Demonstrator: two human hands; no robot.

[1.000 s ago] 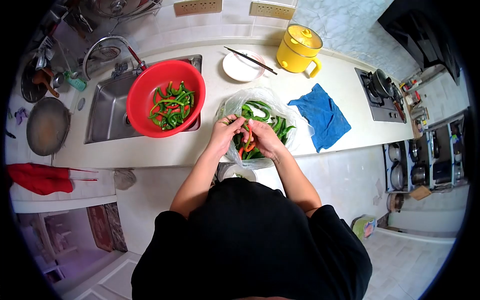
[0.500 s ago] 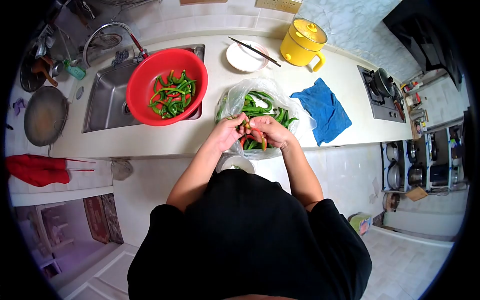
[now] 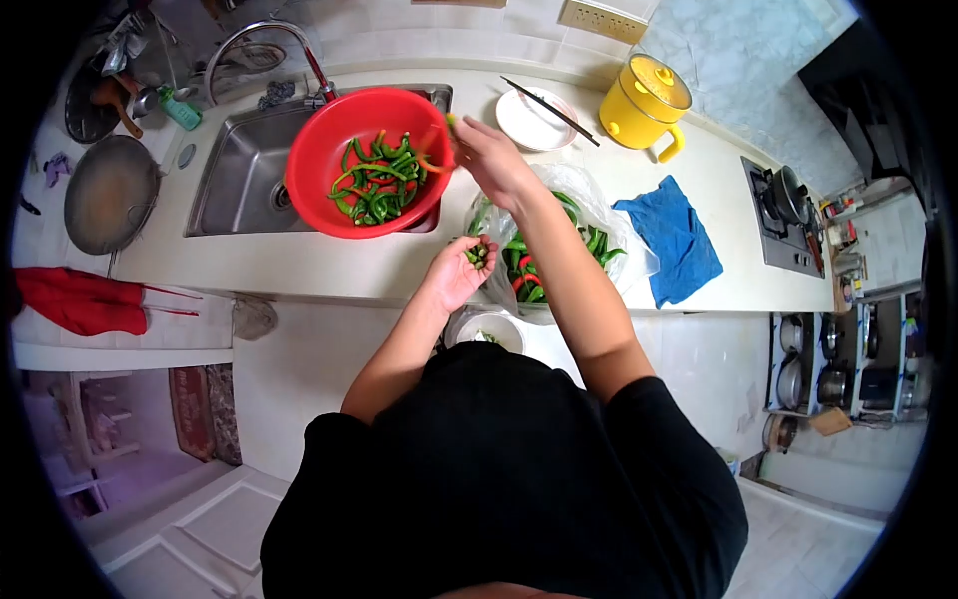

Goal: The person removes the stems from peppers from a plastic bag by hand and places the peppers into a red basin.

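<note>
My left hand is half curled, palm up, in front of the plastic bag, holding several small green pepper stems. Over the right rim of the red basin, my right hand reaches out with its fingers stretched. Just off its fingertips is a red chili pepper, smeared by motion; it looks loose from the hand. Green and red chili peppers lie inside the basin. More green and red peppers fill the clear plastic bag, partly hidden under my right forearm.
The basin sits over the right part of the steel sink. A white plate with dark chopsticks, a yellow electric pot and a blue cloth lie on the counter. Below the counter edge stands a white bin.
My right hand has left the bag and moved up and left to the basin, a red pepper beside it. My left hand has parted from it and stays low, showing the stems.
</note>
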